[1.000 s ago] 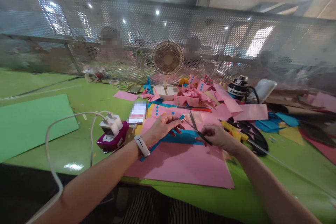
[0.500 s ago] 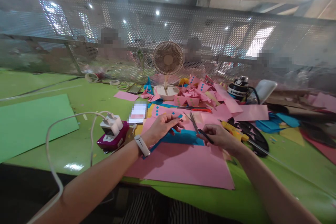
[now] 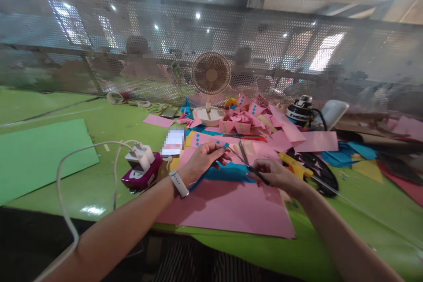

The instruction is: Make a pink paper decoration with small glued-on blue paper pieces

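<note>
My left hand (image 3: 208,158), with a white watch band on its wrist, pinches a small piece of blue paper (image 3: 226,145) between thumb and fingers. My right hand (image 3: 272,171) is closed around the black handles of a pair of scissors (image 3: 245,154). The scissor blades are apart, and one tip reaches close to the blue piece; whether it touches I cannot tell. Beneath both hands lie a strip of blue paper (image 3: 233,172) and large pink sheets (image 3: 231,207). A pink piece with blue diamonds (image 3: 197,139) lies just behind my left hand.
A small fan (image 3: 211,72) stands behind a heap of pink paper cut-outs (image 3: 243,119). At left are a purple power strip (image 3: 142,177) with a white cable, a phone (image 3: 173,142) and a green sheet (image 3: 42,158). A yellow glue gun (image 3: 295,165) lies at right.
The scissors have swung left, with their blades spread wider and one tip nearer the blue paper piece. My left hand stays almost where it was.
</note>
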Available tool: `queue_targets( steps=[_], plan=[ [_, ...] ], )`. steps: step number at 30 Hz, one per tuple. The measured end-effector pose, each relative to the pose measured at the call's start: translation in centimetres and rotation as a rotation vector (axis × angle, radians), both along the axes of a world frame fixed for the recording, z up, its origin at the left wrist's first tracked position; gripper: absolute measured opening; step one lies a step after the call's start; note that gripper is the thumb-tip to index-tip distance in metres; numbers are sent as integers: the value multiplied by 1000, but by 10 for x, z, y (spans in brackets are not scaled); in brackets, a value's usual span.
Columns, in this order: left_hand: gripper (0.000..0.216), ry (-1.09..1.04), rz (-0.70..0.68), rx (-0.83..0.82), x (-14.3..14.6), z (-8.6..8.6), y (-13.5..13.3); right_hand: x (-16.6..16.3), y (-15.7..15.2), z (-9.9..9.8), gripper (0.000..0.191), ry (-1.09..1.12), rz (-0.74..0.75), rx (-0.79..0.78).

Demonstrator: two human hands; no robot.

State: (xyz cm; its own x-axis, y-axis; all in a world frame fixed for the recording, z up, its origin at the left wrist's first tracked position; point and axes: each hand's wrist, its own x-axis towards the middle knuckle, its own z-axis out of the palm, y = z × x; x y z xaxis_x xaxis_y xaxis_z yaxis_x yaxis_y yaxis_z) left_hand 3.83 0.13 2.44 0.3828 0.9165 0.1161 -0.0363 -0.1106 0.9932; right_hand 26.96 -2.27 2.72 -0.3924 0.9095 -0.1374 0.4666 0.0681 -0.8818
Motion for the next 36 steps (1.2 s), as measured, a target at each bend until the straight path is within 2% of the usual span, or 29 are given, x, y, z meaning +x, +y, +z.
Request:
queue_targets(
  steps=[14,26,36],
  plan=[
    [18,17,-19,-22,0,-1,-1,1,3,-6,35,28,67,72],
    [20,-1,-35,-41,-1,-3,0,0,4,-8,39,38,50,65],
    [20,20,-29,-34,0,-2,0,2,7,-12,36,43,53,90]
  ],
)
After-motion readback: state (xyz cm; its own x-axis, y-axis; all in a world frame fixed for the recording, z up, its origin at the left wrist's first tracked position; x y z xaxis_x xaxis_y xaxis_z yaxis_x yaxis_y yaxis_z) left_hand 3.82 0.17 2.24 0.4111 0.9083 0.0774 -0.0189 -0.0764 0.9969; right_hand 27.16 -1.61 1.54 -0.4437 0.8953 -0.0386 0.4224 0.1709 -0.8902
